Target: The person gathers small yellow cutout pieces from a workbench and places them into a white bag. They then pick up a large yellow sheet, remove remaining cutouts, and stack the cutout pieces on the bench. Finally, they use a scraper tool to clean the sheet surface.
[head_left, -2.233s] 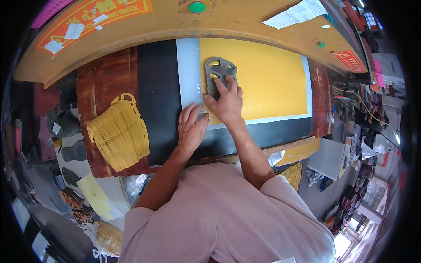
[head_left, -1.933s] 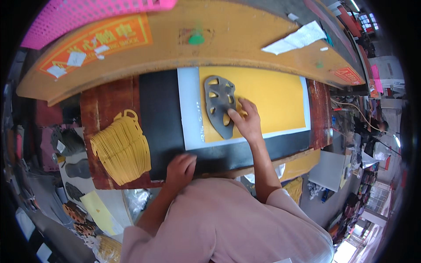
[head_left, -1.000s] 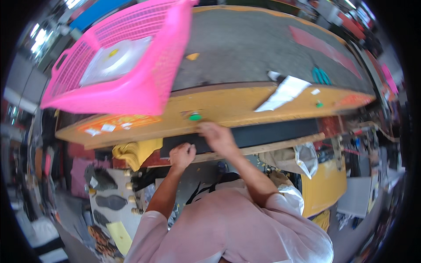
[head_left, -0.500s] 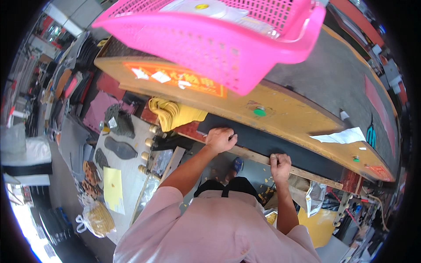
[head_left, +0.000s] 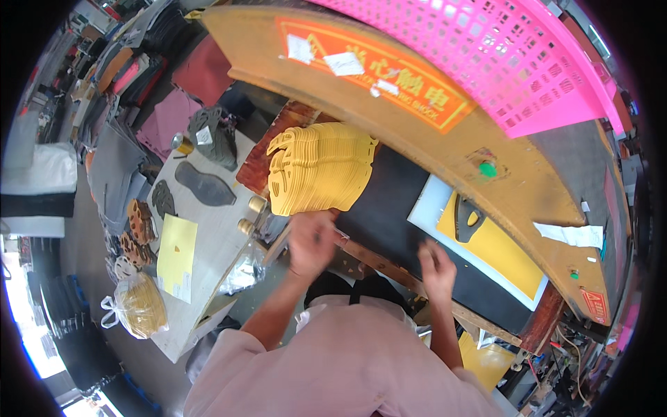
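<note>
The counter (head_left: 389, 201) ran slantwise across the view, its dark mat open between a stack of yellow cut pieces (head_left: 318, 167) at the left and a yellow sheet (head_left: 500, 254) on a white board (head_left: 429, 208) at the right. A dark grey cutting die (head_left: 467, 217) lay on the near left corner of the yellow sheet, well apart from both hands. Above the far side hung a long wooden beam (head_left: 417, 111), with a pink plastic basket (head_left: 514, 55) on top of it, so the room over the mat was low. The near edge of the counter was a wooden rail (head_left: 375, 258), and both hands sat at it.

The left hand (head_left: 313, 240) rested at the near edge just below the yellow stack, its fingers (head_left: 321, 222) curled loosely; whether they gripped anything could not be told through the blur. The right hand (head_left: 438, 267) lay on the dark mat near the white board's near corner, fingers (head_left: 425, 249) drawn together and bent, touching the mat, with nothing seen in them.

To the left, a lower side table (head_left: 201, 229) carried grey sole shapes (head_left: 205, 184) and a yellow paper (head_left: 177, 254).
</note>
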{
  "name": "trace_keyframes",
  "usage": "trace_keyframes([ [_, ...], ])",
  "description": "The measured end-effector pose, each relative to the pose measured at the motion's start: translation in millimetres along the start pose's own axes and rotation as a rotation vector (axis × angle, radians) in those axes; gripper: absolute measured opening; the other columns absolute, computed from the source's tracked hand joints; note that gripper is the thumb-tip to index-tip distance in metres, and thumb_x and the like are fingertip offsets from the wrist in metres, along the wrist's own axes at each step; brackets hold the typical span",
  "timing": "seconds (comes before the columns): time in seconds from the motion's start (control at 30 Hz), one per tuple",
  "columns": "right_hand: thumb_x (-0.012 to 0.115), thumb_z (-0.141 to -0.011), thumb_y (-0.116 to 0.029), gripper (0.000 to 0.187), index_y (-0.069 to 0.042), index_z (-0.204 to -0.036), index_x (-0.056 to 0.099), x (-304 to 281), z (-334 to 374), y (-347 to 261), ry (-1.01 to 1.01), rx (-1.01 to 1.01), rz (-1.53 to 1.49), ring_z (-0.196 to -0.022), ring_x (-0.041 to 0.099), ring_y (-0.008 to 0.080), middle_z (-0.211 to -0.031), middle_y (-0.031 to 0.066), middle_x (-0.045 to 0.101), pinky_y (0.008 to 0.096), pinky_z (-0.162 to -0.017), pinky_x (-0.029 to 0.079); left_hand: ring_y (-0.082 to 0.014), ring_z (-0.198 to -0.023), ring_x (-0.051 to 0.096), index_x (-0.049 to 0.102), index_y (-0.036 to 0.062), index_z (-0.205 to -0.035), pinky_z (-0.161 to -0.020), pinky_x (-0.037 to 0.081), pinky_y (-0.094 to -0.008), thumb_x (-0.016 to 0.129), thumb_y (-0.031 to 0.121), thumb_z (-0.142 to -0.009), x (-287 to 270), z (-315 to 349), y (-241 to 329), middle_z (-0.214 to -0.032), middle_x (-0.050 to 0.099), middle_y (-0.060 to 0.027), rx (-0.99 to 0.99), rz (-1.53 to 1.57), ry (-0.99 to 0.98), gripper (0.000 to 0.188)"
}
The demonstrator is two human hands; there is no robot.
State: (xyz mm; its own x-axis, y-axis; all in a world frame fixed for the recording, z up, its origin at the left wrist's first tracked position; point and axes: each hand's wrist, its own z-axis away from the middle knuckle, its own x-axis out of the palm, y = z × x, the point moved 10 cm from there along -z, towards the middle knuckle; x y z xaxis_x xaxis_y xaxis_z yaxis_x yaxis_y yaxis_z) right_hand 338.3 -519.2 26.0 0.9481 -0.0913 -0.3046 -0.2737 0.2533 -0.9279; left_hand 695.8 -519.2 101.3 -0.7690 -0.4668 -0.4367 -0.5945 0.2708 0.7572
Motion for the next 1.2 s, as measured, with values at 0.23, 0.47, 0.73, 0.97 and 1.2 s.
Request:
trace_keyframes([
  [0.23, 0.077, -0.102, -0.04, 0.051, -0.001, -0.132, 0.065, 202, -29, 6, -0.29, 0.467, -0.449, -0.106, 0.073, 0.0199, -0.122, 0.0113, 0.074, 0.0364, -0.094, 0.06, -0.0526, -0.14, 0.048, 0.045, -0.0083, -0.153, -0.119, 0.039, -0.0572, 0.075, 0.042, -0.095, -56, 15, -93, -0.149, 0.053, -0.0351, -0.232, -0.476, -0.035, 0.082],
  [0.47, 0.071, -0.103, -0.053, 0.049, -0.007, -0.118, 0.067, 302, 37, -11, -0.551, 0.62, -0.596, -0.074, 0.071, 0.0159, -0.095, 0.0045, 0.074, 0.0339, -0.071, 0.061, -0.0531, -0.138, 0.048, 0.053, -0.0058, -0.147, -0.12, 0.037, -0.0584, 0.076, 0.049, -0.093, -118, 72, -119, -0.151, 0.053, -0.031, -0.47, -0.381, -0.083, 0.08],
  [0.73, 0.06, -0.109, -0.052, 0.063, -0.012, -0.157, 0.05, 318, 82, -34, -0.676, 0.482, -0.953, -0.136, 0.062, 0.0252, -0.15, 0.0071, 0.064, 0.0456, -0.118, 0.047, -0.0566, -0.15, 0.035, 0.045, 0.0013, -0.157, -0.124, 0.026, -0.0658, 0.07, 0.051, -0.098, -139, 106, -134, -0.159, 0.042, -0.0345, -0.485, -0.562, -0.074, 0.081],
  [0.97, 0.064, -0.109, -0.045, 0.057, -0.009, -0.152, 0.055, 358, 101, -51, -0.751, 0.495, -0.594, -0.13, 0.065, 0.0226, -0.144, 0.0087, 0.066, 0.0413, -0.108, 0.056, -0.053, -0.149, 0.039, 0.044, 0.002, -0.159, -0.122, 0.029, -0.0666, 0.058, 0.064, -0.102, -154, 109, -159, -0.163, 0.043, -0.0299, -0.723, -0.549, -0.098, 0.086],
  [1.2, 0.07, -0.106, -0.038, 0.055, -0.001, -0.147, 0.06, 389, 119, -65, -0.889, 0.145, -0.023, -0.121, 0.066, 0.0178, -0.136, 0.0106, 0.069, 0.0341, -0.1, 0.053, -0.0451, -0.122, 0.068, 0.063, 0.0037, -0.141, -0.109, 0.05, -0.0502, 0.039, 0.059, -0.112, -192, 82, -191, -0.128, 0.073, -0.0256, -0.834, -0.078, -0.092, 0.067],
])
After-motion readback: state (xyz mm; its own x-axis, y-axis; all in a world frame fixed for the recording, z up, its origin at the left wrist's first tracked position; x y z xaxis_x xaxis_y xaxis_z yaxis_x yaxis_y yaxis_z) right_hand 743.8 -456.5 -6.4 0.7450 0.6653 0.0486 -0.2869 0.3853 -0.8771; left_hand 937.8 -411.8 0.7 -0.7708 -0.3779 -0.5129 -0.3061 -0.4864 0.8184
